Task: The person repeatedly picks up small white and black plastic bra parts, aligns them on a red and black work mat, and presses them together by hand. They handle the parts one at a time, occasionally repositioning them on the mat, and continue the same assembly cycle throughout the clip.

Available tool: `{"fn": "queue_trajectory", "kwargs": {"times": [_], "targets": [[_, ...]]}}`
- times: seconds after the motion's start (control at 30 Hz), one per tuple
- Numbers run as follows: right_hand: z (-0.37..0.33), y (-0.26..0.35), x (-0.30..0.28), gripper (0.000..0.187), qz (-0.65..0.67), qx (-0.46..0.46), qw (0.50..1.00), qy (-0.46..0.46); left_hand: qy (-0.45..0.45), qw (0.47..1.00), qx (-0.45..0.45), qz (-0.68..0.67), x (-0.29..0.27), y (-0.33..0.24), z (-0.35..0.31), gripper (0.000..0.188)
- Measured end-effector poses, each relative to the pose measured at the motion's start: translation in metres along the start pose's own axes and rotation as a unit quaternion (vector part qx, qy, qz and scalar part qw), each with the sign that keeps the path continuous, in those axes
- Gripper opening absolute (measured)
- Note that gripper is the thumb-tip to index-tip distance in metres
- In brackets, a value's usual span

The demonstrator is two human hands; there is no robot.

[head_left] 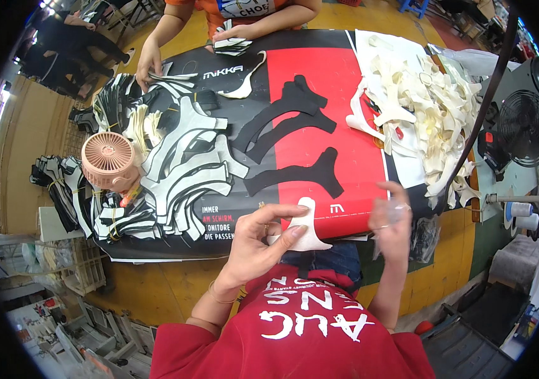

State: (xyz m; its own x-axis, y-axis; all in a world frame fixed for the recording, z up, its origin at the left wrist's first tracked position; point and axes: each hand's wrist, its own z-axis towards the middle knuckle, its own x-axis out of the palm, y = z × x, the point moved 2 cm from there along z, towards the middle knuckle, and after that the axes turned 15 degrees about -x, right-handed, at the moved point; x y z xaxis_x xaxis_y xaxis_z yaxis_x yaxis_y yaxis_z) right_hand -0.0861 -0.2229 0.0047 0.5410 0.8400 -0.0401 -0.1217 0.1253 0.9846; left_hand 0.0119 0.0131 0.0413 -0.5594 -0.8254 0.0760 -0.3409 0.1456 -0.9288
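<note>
My left hand point(260, 243) is closed, thumb and fingers pinching a curved white fabric piece point(308, 232) just above the near edge of the table. To its right, my raised right hand point(391, 218) is smeared by motion; its fingers are unclear, and a pale, see-through patch shows by them. Beyond my hands, several curved black fabric pieces point(301, 174) lie flat on the red part of the table cover point(345, 76). Piles of grey-white pieces with black undersides point(187, 174) lie to the left, partly overlapping.
A pink fan point(108, 156) stands among the stacks at left. Loose cream pieces point(434, 107) are heaped at the right, near a black fan point(523, 123) and thread spools point(525, 215). Across the table, a co-worker's hand point(149, 66) reaches into the stacks; the other holds layered pieces point(231, 46).
</note>
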Motion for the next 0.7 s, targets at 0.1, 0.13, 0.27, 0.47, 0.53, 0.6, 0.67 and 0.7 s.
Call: {"fn": "queue_trajectory", "kwargs": {"times": [0.1, 0.13, 0.27, 0.47, 0.53, 0.6, 0.67, 0.7], "targets": [[-0.005, 0.000, 0.036, 0.038, -0.296, -0.083, 0.939, 0.154, -0.013, 1.000, -0.006, 0.009, -0.007, 0.000, -0.004, 0.024], [-0.005, -0.003, 0.047, 0.041, -0.387, -0.142, 0.890, 0.196, -0.022, 1.000, -0.006, 0.006, -0.010, 0.001, -0.005, 0.024], [-0.005, -0.013, 0.053, 0.046, -0.537, -0.171, 0.786, 0.255, -0.056, 0.998, -0.021, -0.012, -0.020, 0.002, -0.012, 0.025], [-0.002, -0.007, 0.014, 0.042, -0.463, -0.178, 0.826, 0.268, -0.009, 0.997, -0.034, 0.067, -0.008, 0.003, -0.003, 0.026], [-0.005, -0.001, 0.009, 0.032, -0.252, -0.111, 0.938, 0.212, 0.023, 0.992, -0.028, 0.122, 0.003, 0.001, 0.004, 0.027], [-0.009, 0.006, 0.010, 0.027, -0.043, -0.091, 0.978, 0.182, 0.053, 0.990, 0.000, 0.132, 0.014, -0.004, 0.008, 0.027], [-0.015, 0.010, 0.016, 0.023, 0.043, -0.022, 0.984, 0.173, 0.061, 0.988, 0.015, 0.144, 0.022, -0.008, 0.014, 0.027], [-0.018, 0.010, 0.020, 0.021, 0.078, 0.023, 0.982, 0.172, 0.066, 0.986, 0.019, 0.151, 0.024, -0.010, 0.017, 0.026]]}}
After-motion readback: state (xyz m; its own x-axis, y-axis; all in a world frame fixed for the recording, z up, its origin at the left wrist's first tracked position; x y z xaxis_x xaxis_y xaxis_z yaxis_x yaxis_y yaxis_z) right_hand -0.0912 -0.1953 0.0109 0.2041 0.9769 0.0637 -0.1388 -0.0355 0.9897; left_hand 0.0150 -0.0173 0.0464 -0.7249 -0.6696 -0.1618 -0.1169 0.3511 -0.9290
